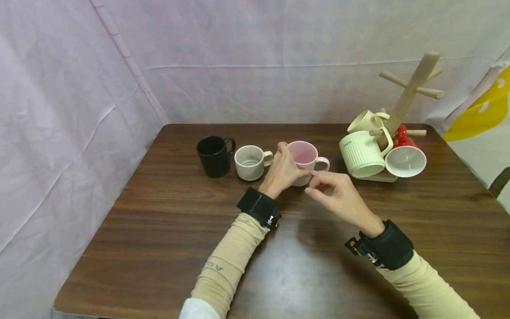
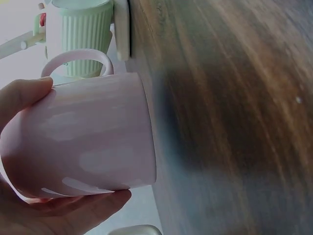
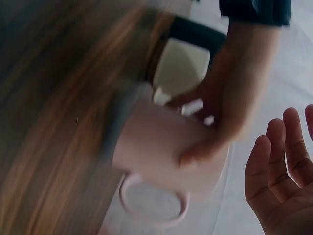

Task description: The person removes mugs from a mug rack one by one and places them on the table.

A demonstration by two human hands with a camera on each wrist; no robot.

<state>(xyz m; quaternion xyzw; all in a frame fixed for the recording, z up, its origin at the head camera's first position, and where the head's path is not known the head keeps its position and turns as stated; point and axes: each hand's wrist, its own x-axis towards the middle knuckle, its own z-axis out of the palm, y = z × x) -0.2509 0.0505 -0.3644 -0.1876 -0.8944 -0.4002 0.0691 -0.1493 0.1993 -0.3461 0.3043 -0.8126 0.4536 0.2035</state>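
A pink mug stands upright near the middle of the far half of the table, its handle pointing right. My left hand grips it around the body from the left; the left wrist view shows the thumb near the handle side of the mug and fingers on the opposite side. In the right wrist view the mug is blurred, its base close to the tabletop. Just in front of the handle hovers my right hand, holding nothing, with fingers loosely bent and apart from the mug.
Left of the pink mug stand a white mug and a black mug. At the right, a wooden mug rack carries a ribbed pale green mug, a cream mug and a red mug with white interior. Cloth hangs behind.
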